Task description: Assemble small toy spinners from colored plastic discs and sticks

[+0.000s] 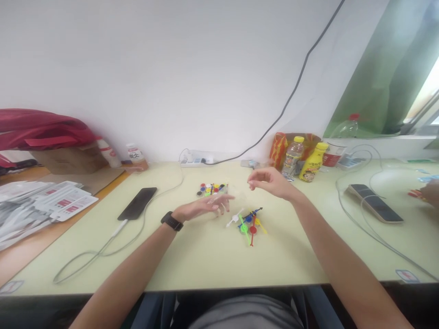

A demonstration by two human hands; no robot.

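Observation:
My left hand (205,206), with a dark watch on its wrist, is stretched out over the table, palm down. Its fingers are spread and I see nothing held in them. Just beyond it lies a group of small coloured round pieces (203,188), partly covered by the fingers. My right hand (270,181) is raised to the right with thumb and fingertips pinched together; whatever is between them, if anything, is too small to make out. Below and between both hands lie several plastic arrow spinners, among them a green one (244,227), a red one (253,230) and a white one (235,218).
A phone (137,204) on a charging cable lies left. Bottles (313,163) and a snack bag (277,151) stand back right. A power strip (195,160) lies by the wall. Flat packets (68,201) cover the left side. Another person's hand (430,192) shows far right, near a dark device (375,203).

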